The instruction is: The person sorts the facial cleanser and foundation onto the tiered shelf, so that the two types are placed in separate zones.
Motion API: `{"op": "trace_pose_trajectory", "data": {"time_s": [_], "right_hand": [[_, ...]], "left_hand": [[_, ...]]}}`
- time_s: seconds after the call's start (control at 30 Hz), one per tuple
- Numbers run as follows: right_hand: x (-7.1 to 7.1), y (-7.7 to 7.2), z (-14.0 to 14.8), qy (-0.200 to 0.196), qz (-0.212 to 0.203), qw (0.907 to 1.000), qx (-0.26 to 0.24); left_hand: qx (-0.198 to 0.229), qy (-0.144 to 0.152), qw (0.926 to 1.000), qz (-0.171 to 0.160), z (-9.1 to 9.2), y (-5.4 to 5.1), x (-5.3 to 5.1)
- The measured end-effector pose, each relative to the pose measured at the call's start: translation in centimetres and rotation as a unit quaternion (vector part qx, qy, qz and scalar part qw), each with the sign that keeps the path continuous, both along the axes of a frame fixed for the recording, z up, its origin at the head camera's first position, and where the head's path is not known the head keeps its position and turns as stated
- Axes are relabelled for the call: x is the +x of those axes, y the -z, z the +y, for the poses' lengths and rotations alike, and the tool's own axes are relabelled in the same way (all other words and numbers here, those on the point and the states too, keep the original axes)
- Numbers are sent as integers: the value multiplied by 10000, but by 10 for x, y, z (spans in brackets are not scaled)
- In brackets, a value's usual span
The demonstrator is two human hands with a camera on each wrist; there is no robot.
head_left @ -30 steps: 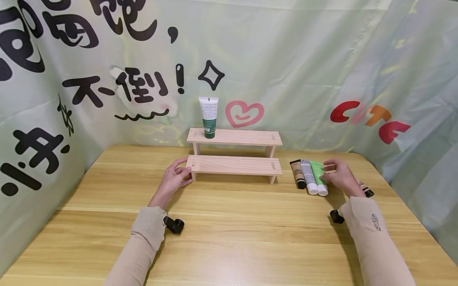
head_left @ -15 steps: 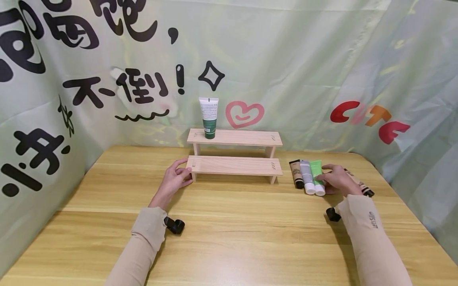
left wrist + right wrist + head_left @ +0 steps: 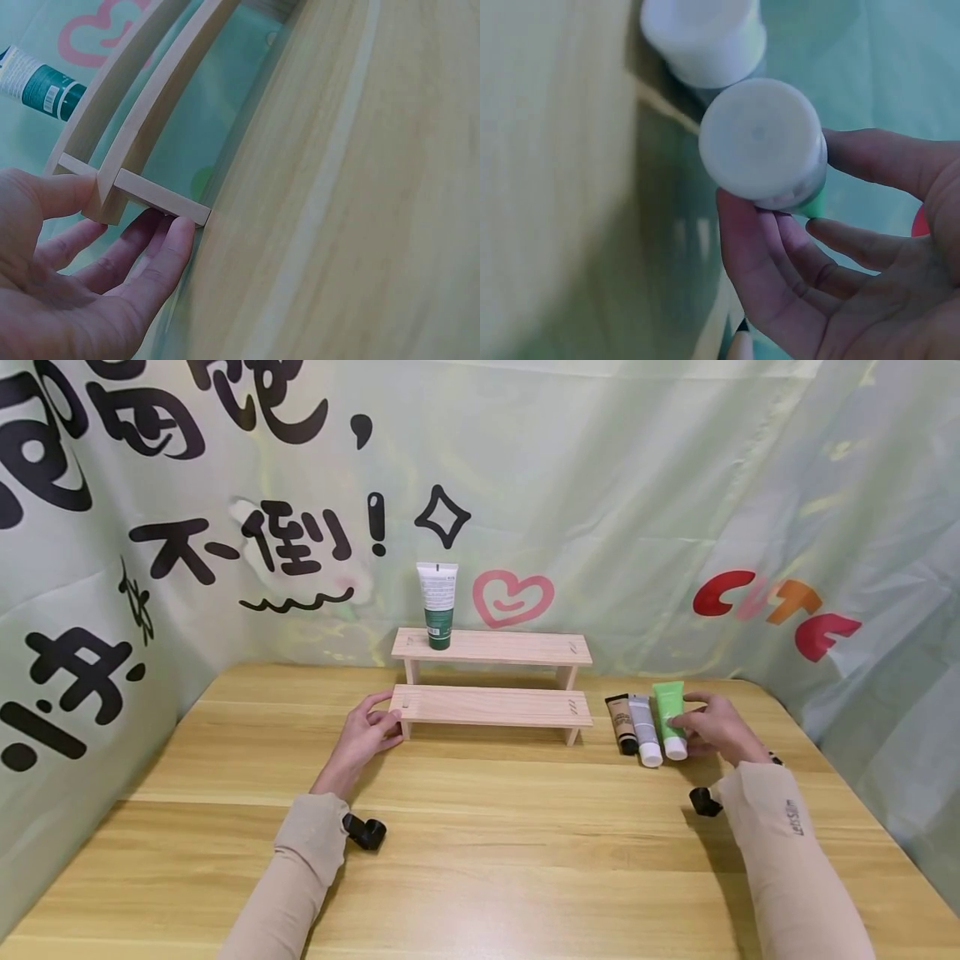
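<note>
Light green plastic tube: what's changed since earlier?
The light green plastic tube, now pinched by the right hand, has moved upward in the head view, away from the pale grey tube, apparently lifted. Unchanged: the left hand holding the pale wooden two-tier stand, and the white-and-green tube upright on top.

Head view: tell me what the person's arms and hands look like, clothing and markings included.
The left sleeve and right sleeve are long and beige, with dark lettering near the right cuff. A small black device juts out at each wrist, one at the left, one at the right. The left hand and right hand wear no gloves.
</note>
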State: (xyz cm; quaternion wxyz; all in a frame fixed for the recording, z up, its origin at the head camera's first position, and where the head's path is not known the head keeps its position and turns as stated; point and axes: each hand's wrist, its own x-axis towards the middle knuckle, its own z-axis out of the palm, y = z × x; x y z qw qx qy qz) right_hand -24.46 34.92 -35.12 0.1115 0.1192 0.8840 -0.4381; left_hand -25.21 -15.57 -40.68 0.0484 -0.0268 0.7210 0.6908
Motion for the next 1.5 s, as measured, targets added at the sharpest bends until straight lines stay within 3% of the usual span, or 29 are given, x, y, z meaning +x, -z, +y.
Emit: {"op": "trace_pose_trajectory", "data": {"time_s": [0.77, 1.17, 1.5], "right_hand": [[-12, -35, -48, -497, 851, 9939, -489], [-26, -47, -82, -405, 1265, 9881, -776], [-36, -55, -109, -300, 1599, 9777, -1328]], "left_hand": [[59, 34, 10000, -46, 1, -1, 3], [76, 48, 10000, -7, 0, -1, 3], [83, 15, 10000, 26, 0, 0, 2]]}}
